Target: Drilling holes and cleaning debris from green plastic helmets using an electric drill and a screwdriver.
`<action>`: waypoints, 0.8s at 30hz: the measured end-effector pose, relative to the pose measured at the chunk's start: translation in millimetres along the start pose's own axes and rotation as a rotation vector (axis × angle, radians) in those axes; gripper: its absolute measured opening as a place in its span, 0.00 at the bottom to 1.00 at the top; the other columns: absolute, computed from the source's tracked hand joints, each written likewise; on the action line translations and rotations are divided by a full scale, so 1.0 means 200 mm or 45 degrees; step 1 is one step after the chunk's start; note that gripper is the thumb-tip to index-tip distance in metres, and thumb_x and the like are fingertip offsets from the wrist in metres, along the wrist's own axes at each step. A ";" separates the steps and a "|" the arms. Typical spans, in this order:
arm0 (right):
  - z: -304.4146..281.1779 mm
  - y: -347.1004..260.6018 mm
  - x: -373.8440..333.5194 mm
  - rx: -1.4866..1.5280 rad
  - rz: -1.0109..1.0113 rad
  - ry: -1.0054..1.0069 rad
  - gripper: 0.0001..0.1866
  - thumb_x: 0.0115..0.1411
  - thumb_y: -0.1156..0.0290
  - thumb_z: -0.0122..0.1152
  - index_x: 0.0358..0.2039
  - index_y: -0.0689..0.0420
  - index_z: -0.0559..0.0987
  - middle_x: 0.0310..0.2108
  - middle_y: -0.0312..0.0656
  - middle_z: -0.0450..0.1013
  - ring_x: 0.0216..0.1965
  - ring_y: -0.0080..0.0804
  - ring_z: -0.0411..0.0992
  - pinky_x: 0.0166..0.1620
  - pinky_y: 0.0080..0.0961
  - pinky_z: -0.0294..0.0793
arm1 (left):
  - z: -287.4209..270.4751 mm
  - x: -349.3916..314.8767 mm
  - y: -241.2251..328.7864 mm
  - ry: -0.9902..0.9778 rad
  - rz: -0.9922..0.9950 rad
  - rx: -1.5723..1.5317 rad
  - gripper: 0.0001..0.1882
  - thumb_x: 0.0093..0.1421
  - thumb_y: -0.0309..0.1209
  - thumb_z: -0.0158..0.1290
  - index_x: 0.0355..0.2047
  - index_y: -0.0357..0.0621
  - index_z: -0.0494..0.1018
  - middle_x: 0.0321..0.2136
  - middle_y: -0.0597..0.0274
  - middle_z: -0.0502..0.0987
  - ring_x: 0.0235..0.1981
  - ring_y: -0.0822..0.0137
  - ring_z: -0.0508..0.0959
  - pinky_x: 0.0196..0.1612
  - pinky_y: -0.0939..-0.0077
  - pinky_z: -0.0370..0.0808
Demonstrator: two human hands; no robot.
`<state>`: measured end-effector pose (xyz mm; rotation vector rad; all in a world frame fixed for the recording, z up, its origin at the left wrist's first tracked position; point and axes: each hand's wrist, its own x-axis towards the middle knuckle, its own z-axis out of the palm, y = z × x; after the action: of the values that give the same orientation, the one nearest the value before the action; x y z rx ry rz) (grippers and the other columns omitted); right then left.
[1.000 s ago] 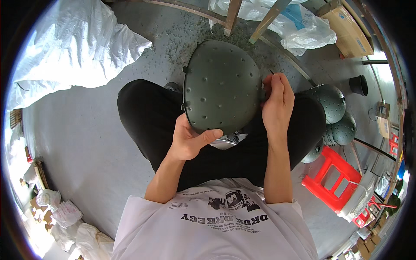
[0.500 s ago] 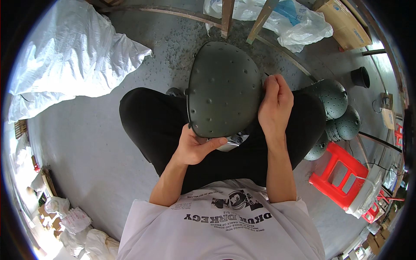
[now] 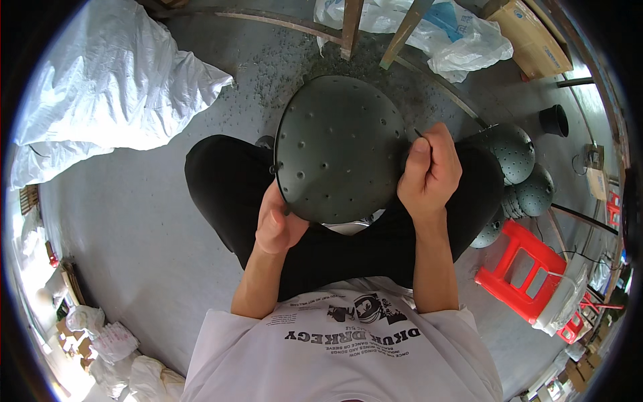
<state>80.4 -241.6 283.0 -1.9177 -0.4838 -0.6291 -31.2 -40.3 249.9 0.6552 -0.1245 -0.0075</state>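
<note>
A dark green domed shell [image 3: 341,147] dotted with small holes rests over my lap, its rounded side facing up. My left hand [image 3: 276,224] grips its lower left rim, fingers curled under the edge. At the shell's right rim my right hand [image 3: 429,171] pinches a thin tool or wire end that sticks up just above the fingers. I sit with my legs in black trousers folded on the grey floor.
More dark domed shells [image 3: 512,154] are stacked at my right. A red plastic stool [image 3: 526,271] stands at lower right. A big white sack [image 3: 114,87] lies at upper left; wooden legs [image 3: 351,27], plastic bags and a cardboard box [image 3: 529,33] lie ahead.
The shell has turned and tilted between my hands, now showing a rounder outline. My left hand has slid to the lower left rim; the right stays at the right edge.
</note>
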 end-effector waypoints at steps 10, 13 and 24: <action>0.01 0.01 -0.01 0.019 -0.111 -0.116 0.06 0.60 0.81 0.54 0.25 0.63 0.69 0.21 0.41 0.61 0.21 0.29 0.60 0.24 0.24 0.59 | 0.10 0.06 0.10 0.264 -0.242 0.251 0.16 0.62 0.30 0.58 0.47 0.31 0.74 0.39 0.58 0.81 0.39 0.70 0.80 0.44 0.75 0.77; 0.01 0.03 -0.02 0.046 0.033 -0.109 0.08 0.61 0.79 0.53 0.25 0.63 0.68 0.21 0.41 0.61 0.21 0.29 0.60 0.25 0.24 0.59 | 0.10 0.06 0.09 0.270 -0.221 0.406 0.14 0.60 0.25 0.61 0.45 0.33 0.75 0.37 0.61 0.81 0.36 0.75 0.78 0.40 0.80 0.76; -0.02 -0.22 -0.02 0.084 0.115 -0.840 0.08 0.58 0.76 0.56 0.24 0.61 0.68 0.22 0.45 0.62 0.23 0.44 0.65 0.27 0.36 0.65 | 0.11 0.06 0.07 0.293 -0.218 0.830 0.07 0.58 0.22 0.63 0.37 0.35 0.79 0.31 0.67 0.81 0.31 0.80 0.76 0.35 0.84 0.73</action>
<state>50.7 -227.0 313.5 -2.0465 -0.8084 0.0991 -21.5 -43.6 276.2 1.3103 0.1615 -0.0577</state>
